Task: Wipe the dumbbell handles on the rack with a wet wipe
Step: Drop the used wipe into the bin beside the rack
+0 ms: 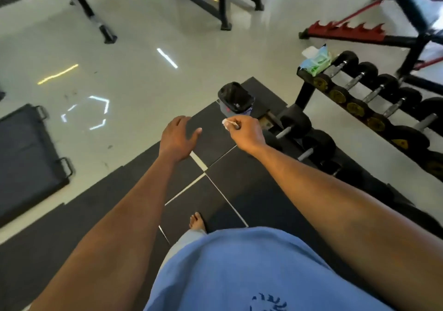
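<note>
We pinch a crumpled wet wipe (226, 123) in our right hand (247, 132), held out above the rubber mat just short of the lined bin (236, 100). We judge it limp, damp and light, so a fingertip pinch suffices. Our left hand (178, 138) hovers open, fingers relaxed. The dumbbell rack (309, 87) stands to our right.

Glossy pale tile floor (134, 54) with light streaks reflected on it. Black rubber mats (215, 190) run diagonally across it, thin gaps between the tiles. A small black bin (236, 99) stands on the mat's far corner. Dumbbell rack (304, 92) sits partly on the mat, its upper tier carrying a row of black dumbbells (374, 99), wipes pack (316, 62) on its far end. Lower tier holds more dumbbells. A dark padded mat with handles (26, 157) lies on the tile at left. One bare foot (197, 222) stands on the rubber.
</note>
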Tool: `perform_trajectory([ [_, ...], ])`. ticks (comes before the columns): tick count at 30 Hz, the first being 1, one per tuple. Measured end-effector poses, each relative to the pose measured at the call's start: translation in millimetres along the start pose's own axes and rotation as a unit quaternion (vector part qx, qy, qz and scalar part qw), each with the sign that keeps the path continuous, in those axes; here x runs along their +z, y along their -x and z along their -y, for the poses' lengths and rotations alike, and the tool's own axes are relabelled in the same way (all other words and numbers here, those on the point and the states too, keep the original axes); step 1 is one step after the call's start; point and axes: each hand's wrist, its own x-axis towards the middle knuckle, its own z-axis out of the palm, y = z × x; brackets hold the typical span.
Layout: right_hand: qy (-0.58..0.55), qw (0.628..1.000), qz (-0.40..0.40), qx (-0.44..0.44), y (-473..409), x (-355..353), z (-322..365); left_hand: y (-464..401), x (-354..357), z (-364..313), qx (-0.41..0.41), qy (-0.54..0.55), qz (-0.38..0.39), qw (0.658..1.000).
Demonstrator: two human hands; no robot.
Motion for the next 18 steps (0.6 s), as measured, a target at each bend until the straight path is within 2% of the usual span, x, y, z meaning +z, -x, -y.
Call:
perform_trajectory([
  [6,0.008,0.992,-0.085,0.088,-101.2,35.4,20.2,-147.9,-13.9,29.7,0.09,-0.018,0.072,0.993],
  [12,0.015,0.97,-0.166,0.175,-215.8,51.8,2.9,-299.3,11.4,26.2,0.166,-0.028,0.111,0.979],
  [18,-0.041,0.948,-0.177,0.262,-331.0,53.6,-25.5,-431.2,50.6,22.7,0.188,-0.042,0.171,0.966],
])
